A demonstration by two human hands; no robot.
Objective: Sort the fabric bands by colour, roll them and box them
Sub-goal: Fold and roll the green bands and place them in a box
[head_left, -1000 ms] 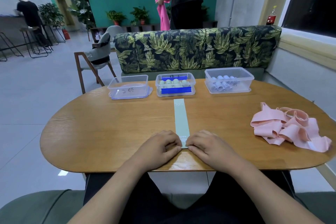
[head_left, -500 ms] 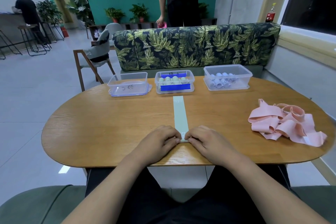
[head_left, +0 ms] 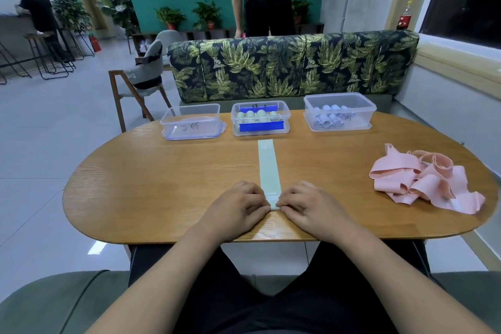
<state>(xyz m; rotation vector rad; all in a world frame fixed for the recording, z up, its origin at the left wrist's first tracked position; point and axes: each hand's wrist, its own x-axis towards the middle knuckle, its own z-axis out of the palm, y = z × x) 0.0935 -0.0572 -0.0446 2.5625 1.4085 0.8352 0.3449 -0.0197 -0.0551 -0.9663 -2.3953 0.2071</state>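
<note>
Pinched at near end by curled fingers of left hand [head_left: 238, 206] and right hand [head_left: 311, 206]: pale green band [head_left: 269, 168], flat on table [head_left: 162, 184], pointing toward middle box [head_left: 286, 119] of 3; pink bands [head_left: 423, 182] heaped at right.

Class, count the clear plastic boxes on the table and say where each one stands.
3. In a row along the table's far edge: the left box, no rolls visible inside; the middle box, holding greenish rolls; the right box, holding pale rolls. None appears hidden.
</note>
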